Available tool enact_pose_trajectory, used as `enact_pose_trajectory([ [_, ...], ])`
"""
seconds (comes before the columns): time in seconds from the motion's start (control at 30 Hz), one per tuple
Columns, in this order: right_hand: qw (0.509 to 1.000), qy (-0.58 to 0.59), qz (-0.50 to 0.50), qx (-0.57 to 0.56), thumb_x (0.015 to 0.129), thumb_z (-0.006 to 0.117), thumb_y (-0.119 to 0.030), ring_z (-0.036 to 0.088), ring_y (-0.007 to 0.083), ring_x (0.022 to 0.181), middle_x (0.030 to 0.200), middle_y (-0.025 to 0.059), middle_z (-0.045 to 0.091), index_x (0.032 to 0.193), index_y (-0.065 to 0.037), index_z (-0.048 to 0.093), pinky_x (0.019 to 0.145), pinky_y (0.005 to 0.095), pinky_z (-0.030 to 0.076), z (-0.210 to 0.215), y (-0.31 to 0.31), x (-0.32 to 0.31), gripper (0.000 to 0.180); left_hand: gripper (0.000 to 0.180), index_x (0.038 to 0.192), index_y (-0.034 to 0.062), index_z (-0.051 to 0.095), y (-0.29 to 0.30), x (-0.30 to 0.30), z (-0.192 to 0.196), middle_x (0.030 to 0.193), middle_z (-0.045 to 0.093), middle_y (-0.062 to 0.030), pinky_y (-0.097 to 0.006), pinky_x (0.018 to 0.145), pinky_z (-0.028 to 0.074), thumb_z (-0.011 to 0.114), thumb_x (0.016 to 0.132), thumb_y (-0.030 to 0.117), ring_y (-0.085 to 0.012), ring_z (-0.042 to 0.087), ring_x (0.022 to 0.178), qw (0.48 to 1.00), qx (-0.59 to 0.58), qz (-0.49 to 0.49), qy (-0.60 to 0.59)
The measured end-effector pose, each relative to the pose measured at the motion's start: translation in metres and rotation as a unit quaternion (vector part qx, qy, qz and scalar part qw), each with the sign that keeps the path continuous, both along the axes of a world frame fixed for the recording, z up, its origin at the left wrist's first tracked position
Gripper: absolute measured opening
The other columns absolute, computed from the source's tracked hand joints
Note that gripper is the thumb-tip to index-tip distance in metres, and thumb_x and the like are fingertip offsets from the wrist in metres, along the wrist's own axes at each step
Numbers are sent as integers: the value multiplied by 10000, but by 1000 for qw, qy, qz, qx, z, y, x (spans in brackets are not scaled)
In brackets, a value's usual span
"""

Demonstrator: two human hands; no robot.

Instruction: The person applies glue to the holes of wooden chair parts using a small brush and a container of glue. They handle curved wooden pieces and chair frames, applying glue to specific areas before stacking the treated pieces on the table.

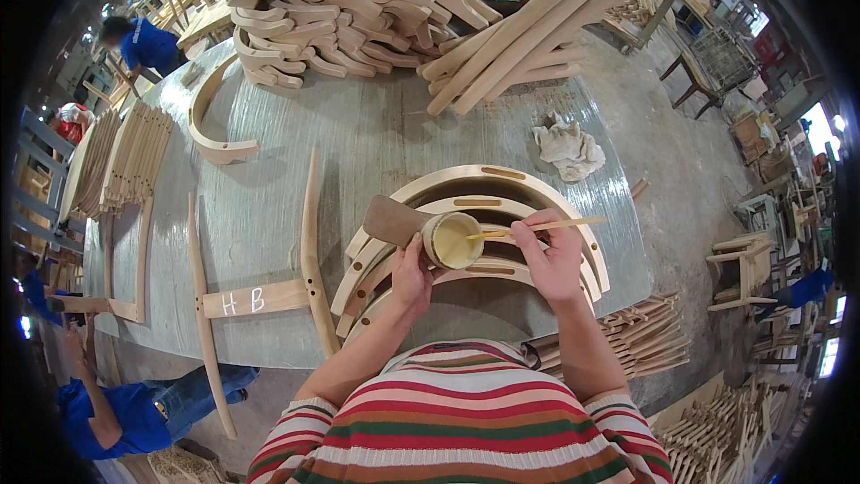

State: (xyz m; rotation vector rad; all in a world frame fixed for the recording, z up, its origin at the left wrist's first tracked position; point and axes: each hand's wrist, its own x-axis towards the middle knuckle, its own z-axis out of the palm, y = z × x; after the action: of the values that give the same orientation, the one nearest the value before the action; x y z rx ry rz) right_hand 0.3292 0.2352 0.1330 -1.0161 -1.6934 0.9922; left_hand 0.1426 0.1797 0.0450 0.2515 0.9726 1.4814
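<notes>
Left hand [411,274] raised, gripping a glue cup [452,240]; right hand [553,262] pinching a thin stick [536,229] dipped inside.

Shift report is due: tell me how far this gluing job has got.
Done: none of the curved wooden rails stacked before the person shows clear glue; too small to tell. In hand: the left hand holds a small cup of pale glue, and the right hand dips a thin stick into it. Left: the rails, plus big piles of curved parts and straight pieces at the table's far end.
</notes>
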Motion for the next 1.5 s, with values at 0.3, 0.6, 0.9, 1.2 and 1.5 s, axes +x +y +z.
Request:
enact_pose_trajectory([
  [0.3,922,252,-41,-292,896,571,-138,581,127,575,678,87,615,810,-50,524,551,253,497,-53,23,11,132,256,1188,88,403,10,3,-3,1137,568,-76,-404,792,541,394,970,223,-201,597,1013,999,28,9,-38],
  [0.6,932,236,-32,-272,897,569,-139,575,118,563,682,70,610,851,-45,538,550,254,504,-49,23,6,109,239,1169,83,414,19,9,0,1125,571,-82,-410,794,535,401,968,212,-205,590,1022,999,21,24,-32],
  [0.9,878,393,52,-269,852,546,0,618,183,781,932,141,622,927,-26,545,754,324,519,-56,25,24,79,265,1190,82,417,31,1,0,1161,550,-76,-424,807,531,366,973,226,-211,588,1018,996,28,30,-77],
  [1.2,814,428,-103,-378,867,624,-153,571,129,560,686,59,614,780,-101,534,543,270,491,-82,36,12,135,252,1181,113,427,54,8,-7,1120,566,-58,-416,757,552,371,969,238,-194,594,998,998,19,22,-60],
  [1.5,898,359,-109,-230,858,627,-121,587,131,612,725,70,612,816,-54,542,604,269,514,-73,47,24,116,257,1149,108,455,56,-9,-12,1094,564,-66,-390,728,562,412,955,271,-188,592,972,998,-1,38,-42],
])
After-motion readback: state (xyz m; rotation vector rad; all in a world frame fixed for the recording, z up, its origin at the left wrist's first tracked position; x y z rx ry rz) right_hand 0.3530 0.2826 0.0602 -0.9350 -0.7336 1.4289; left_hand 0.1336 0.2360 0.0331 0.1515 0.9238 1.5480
